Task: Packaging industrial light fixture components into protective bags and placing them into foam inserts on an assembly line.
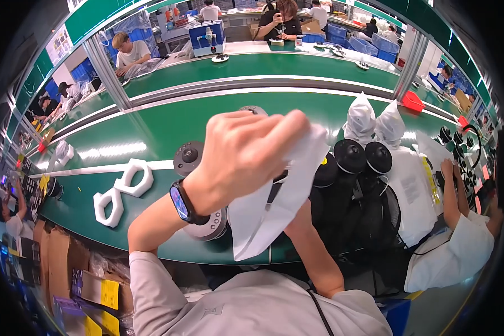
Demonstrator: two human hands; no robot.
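My left hand (252, 148), with a dark smart band (180, 201) on its wrist, is raised over the middle of the bench. Its fingers are closed on the upper edge of a soft white bag (263, 224), which hangs down in folds. My right forearm (316, 252) reaches up behind the bag, and that hand's fingers are hidden. Near my left wrist lie a dark grey round device (188, 155) and a light grey round device (210, 228), partly covered by my arm. Another round device (253, 110) shows just beyond my left hand.
Two white foam frames (107, 207) lie on the green bench at left. To the right are several black dome-shaped devices (350, 155) with cables, wrapped white bundles (361, 117) and a stack of white bags (411, 196). A co-worker's arms (453, 190) reach in at far right.
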